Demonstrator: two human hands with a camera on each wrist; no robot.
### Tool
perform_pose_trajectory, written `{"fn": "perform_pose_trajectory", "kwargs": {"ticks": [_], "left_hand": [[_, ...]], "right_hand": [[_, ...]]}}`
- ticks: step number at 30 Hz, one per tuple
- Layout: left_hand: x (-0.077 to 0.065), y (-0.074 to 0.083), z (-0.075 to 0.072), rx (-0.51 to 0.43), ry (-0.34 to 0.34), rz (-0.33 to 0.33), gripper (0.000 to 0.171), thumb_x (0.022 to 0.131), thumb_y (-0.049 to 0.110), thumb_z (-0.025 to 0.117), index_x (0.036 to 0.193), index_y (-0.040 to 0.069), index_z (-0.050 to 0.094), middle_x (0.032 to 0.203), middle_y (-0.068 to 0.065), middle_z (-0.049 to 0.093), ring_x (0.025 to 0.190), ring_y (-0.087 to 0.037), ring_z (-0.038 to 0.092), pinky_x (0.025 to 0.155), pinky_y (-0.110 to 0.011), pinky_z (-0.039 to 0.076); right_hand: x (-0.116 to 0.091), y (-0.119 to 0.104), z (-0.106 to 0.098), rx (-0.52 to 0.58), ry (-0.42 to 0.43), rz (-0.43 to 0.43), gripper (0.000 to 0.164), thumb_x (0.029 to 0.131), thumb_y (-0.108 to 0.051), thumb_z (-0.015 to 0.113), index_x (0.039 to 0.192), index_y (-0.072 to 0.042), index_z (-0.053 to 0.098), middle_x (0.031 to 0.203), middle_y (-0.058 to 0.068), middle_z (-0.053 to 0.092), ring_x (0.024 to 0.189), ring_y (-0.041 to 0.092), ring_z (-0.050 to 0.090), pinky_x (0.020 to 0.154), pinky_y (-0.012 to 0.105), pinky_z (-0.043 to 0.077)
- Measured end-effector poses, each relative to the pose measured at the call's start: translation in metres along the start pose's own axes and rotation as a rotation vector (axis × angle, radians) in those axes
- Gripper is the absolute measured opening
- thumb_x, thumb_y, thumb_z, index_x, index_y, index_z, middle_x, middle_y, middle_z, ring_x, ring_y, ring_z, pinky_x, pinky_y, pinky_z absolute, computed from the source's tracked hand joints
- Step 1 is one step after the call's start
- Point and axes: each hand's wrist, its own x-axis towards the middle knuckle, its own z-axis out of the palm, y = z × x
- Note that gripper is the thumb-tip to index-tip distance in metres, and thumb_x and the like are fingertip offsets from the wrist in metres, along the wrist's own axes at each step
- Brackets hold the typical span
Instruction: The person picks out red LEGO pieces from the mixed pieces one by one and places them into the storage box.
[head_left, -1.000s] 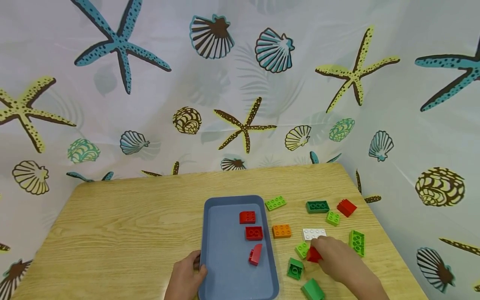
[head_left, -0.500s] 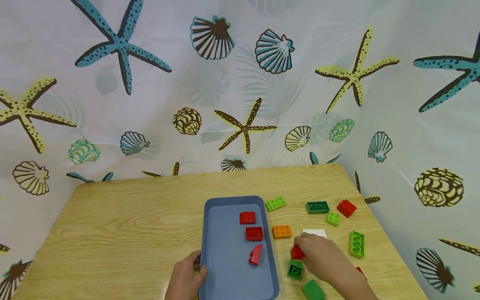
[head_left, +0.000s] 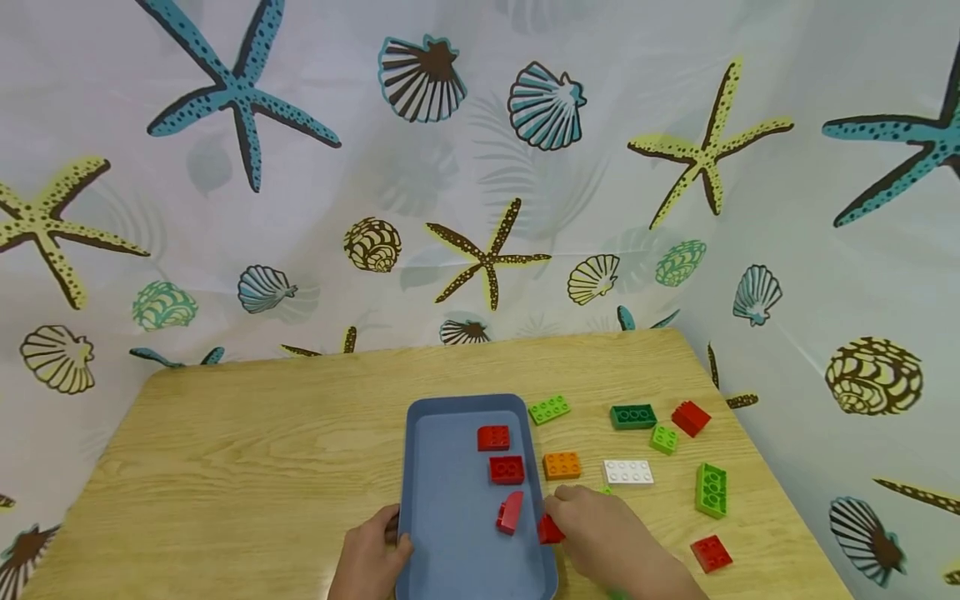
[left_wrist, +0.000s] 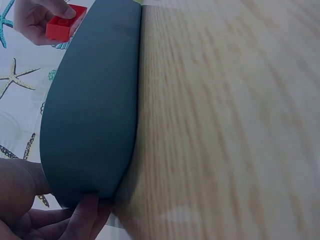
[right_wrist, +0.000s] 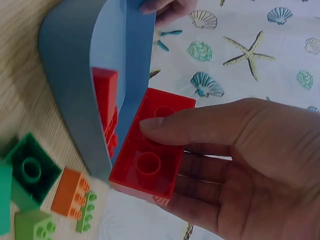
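My left hand point(head_left: 371, 550) grips the left rim of a blue-grey tray point(head_left: 450, 508), thumb on the rim; the left wrist view shows its fingers point(left_wrist: 82, 222) at the tray's edge. Within the tray, along its right side, lie a red brick with a rounded end point(head_left: 493, 437), a red rectangular brick point(head_left: 507, 470) and a curved red brick point(head_left: 509, 512). My right hand point(head_left: 611, 537) pinches another red toy brick point(right_wrist: 167, 167) between thumb and fingers, its hollow tubed underside showing in the right wrist view. In the head view that brick overlaps the tray's right rim.
Right of the tray lie loose bricks: orange point(head_left: 562, 465), white point(head_left: 628, 472), dark green point(head_left: 633, 416), lime green point(head_left: 711, 490), red point(head_left: 711, 553) and several more. The right forearm hides some green ones. A patterned curtain point(head_left: 300, 167) hangs behind the wooden table point(head_left: 247, 467).
My right hand has carried the red brick leftward from among the loose bricks to the tray's right rim. A red brick at the right has come into view. The left hand stays put.
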Motion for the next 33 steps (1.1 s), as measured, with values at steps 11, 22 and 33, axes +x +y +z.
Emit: {"fn": "perform_pose_trajectory", "kwargs": {"ticks": [11,22,33], "left_hand": [[-0.002,-0.004,0.003,-0.002,-0.002,-0.015,0.039,0.073,0.004,0.062,0.11,-0.01,0.058,0.09,-0.015,0.068,0.072,-0.015,0.061,0.063,-0.038,0.055],[-0.001,-0.004,0.002,-0.004,-0.005,-0.021,0.04,0.073,0.004,0.062,0.11,-0.01,0.057,0.09,-0.014,0.067,0.072,-0.015,0.061,0.062,-0.037,0.055],[0.002,-0.003,0.002,0.016,0.004,-0.007,0.04,0.073,0.005,0.061,0.11,-0.009,0.058,0.09,-0.013,0.068,0.072,-0.014,0.06,0.064,-0.038,0.055]], "right_hand": [[0.01,-0.028,0.014,-0.026,-0.05,-0.136,0.023,0.072,-0.018,0.074,0.093,-0.014,0.067,0.072,-0.007,0.055,0.059,0.002,0.042,0.051,0.015,0.044],[0.018,-0.035,0.026,-0.034,-0.088,-0.185,0.041,0.071,-0.045,0.072,0.098,-0.016,0.066,0.075,-0.009,0.056,0.062,0.001,0.042,0.054,0.015,0.044],[0.024,-0.035,0.037,-0.055,-0.045,-0.196,0.02,0.076,-0.03,0.071,0.088,-0.016,0.066,0.07,-0.008,0.054,0.057,0.001,0.041,0.048,0.016,0.042]]}}
